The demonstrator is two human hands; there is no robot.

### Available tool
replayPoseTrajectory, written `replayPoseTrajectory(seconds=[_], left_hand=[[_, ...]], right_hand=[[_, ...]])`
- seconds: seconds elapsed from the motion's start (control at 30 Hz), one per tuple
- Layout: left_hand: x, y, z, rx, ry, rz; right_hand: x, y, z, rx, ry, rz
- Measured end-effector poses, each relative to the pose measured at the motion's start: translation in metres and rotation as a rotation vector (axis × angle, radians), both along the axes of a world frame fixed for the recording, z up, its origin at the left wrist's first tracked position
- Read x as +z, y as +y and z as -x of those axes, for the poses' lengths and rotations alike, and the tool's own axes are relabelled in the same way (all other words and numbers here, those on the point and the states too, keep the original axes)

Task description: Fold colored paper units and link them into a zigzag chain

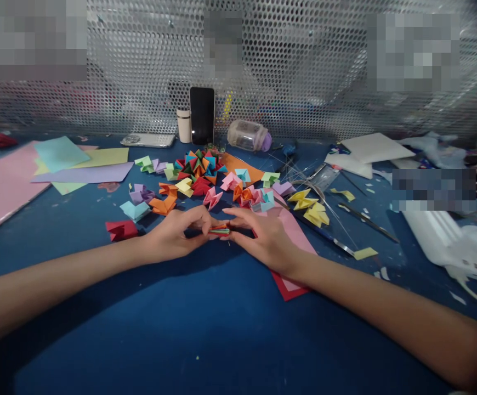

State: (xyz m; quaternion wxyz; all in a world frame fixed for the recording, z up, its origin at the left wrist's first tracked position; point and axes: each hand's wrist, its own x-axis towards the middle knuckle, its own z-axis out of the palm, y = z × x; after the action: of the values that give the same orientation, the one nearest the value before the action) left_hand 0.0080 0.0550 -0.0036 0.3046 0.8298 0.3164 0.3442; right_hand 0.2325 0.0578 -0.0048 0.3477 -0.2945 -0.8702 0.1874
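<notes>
Between my two hands is a small stack of folded paper [220,231], with orange, green and red edges showing. My left hand [181,230] pinches its left end between thumb and fingers. From the other side, my right hand [263,233] grips the right end the same way. Just beyond my fingers lie folded paper pieces: a pink one [212,198], an orange one [163,205] and a light blue one [135,210]. A red folded piece [122,230] rests beside my left wrist. Pink paper [296,241] on red paper [285,289] lies partly under my right hand.
A multicoloured paper ball [199,164] sits behind the folded pieces. Further back are a phone standing upright [202,115], a white bottle [183,126] and a jar on its side [246,135]. Paper sheets [94,173] lie left; scissors [341,245] and a white glue gun [448,241] lie right.
</notes>
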Motion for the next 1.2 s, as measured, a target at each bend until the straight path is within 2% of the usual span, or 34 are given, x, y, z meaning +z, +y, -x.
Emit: replayPoseTrajectory(seconds=[0.27,0.47,0.6,0.7,0.8,0.9,0.97,1.07,1.2], left_hand=[[0.002,0.0,-0.003,-0.011,-0.045,0.015],[0.006,0.002,-0.008,0.07,-0.217,0.316],[0.008,0.007,-0.007,0.078,-0.26,0.39],[0.008,0.01,-0.006,0.069,-0.262,0.424],[0.007,0.011,-0.004,0.075,-0.272,0.444],[0.003,0.011,-0.003,0.098,-0.243,0.374],[0.001,0.011,-0.002,0.134,-0.221,0.311],[0.002,0.011,-0.001,0.216,-0.213,0.218],[0.007,0.009,0.0,0.25,-0.124,0.171]], right_hand=[[-0.002,0.002,-0.001,0.0,-0.001,-0.027],[0.003,0.008,0.0,-0.006,-0.023,-0.259],[0.006,0.006,0.001,0.085,-0.112,-0.329],[0.007,0.004,0.002,0.066,-0.064,-0.275],[0.01,0.005,0.001,-0.068,0.051,-0.119],[0.013,0.008,-0.003,-0.213,0.162,0.06],[0.014,0.01,-0.006,-0.268,0.196,0.113],[0.012,0.013,-0.01,-0.264,0.194,0.121],[0.011,0.012,-0.012,-0.127,0.091,0.078]])
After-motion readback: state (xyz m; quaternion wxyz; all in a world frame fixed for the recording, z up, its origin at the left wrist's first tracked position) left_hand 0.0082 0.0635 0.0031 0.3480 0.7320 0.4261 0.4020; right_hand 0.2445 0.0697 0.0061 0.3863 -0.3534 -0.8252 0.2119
